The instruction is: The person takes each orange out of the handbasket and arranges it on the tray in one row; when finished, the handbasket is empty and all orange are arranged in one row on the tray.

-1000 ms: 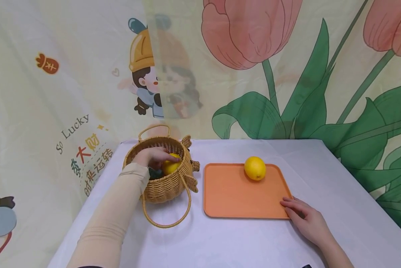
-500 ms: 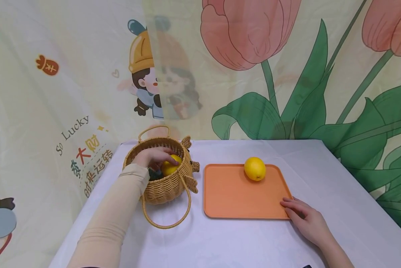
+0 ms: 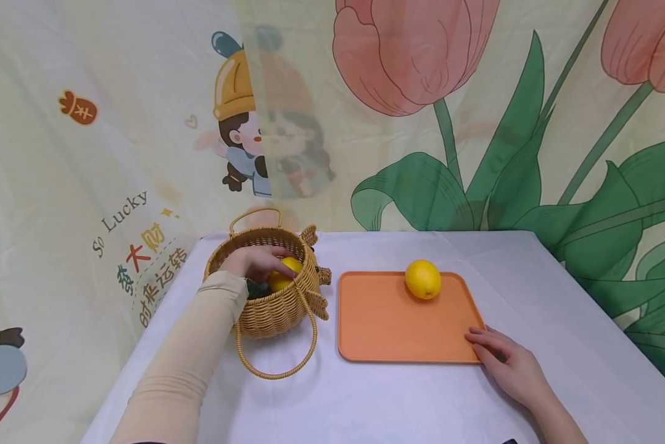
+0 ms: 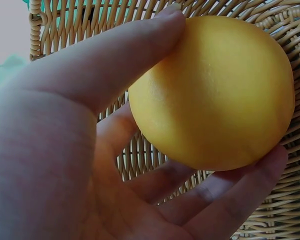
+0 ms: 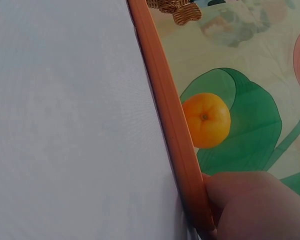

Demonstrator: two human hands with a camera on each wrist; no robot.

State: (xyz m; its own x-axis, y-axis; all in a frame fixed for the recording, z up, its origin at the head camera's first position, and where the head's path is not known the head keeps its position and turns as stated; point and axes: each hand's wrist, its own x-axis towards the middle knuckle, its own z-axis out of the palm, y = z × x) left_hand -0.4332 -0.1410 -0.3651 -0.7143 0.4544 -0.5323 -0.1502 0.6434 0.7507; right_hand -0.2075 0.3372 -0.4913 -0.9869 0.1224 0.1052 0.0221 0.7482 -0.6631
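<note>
My left hand (image 3: 260, 260) reaches down into the wicker basket (image 3: 268, 317) at the left of the table. It grips a smooth, round yellow orange (image 4: 215, 95), with the thumb on one side and the fingers curled round the other. A dark green object (image 3: 258, 288) lies beside it in the basket, mostly hidden. My right hand (image 3: 510, 364) holds the near right corner of the orange tray (image 3: 388, 327), its fingers over the rim. Another orange (image 3: 422, 279) sits near the far edge of this tray.
Two looped handles stick out from the basket, the front handle (image 3: 277, 375) lying on the white tablecloth (image 3: 332, 401). Animal-like wicker pieces (image 3: 322, 275) project from its right side towards the tray. A printed curtain (image 3: 310, 123) hangs behind the table.
The left thumb has slid slightly down over the orange in the basket, and more of that fruit's upper side shows. The right hand, tray and other orange have stayed put.
</note>
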